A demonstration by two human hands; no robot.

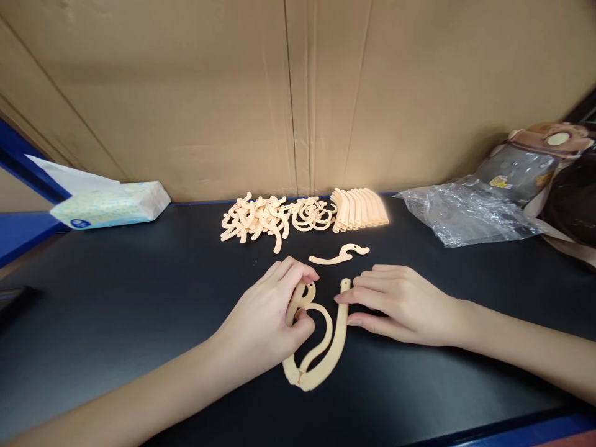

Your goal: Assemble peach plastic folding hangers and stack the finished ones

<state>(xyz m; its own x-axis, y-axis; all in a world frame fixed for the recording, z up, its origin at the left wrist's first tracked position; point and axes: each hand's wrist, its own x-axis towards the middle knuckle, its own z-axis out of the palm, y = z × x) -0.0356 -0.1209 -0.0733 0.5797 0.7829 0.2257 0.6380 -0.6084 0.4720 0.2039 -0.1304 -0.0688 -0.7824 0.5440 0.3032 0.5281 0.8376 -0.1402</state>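
A beige plastic folding hanger (333, 357) lies on the black tabletop in front of me, its two curved arms meeting at a joint near the bottom. Between the arms sits a thinner curved hook piece (329, 323). My left hand (274, 310) is closed around the left arm, fingers over the top and thumb on the inner side, hiding much of it. At the upper end of the right arm, my right hand (395, 304) has its index fingertip over the arm and its thumb against the outer edge. Just beyond lies a single loose beige hook-shaped piece (333, 259).
Along the back are a heap of loose beige pieces (254, 217), several ring-like curved pieces (311, 214) and a neat row of beige arms (361, 210). A tissue pack (112, 205) lies back left. Clear plastic bags (465, 208) rest at right. Cardboard (209, 93) walls the back.
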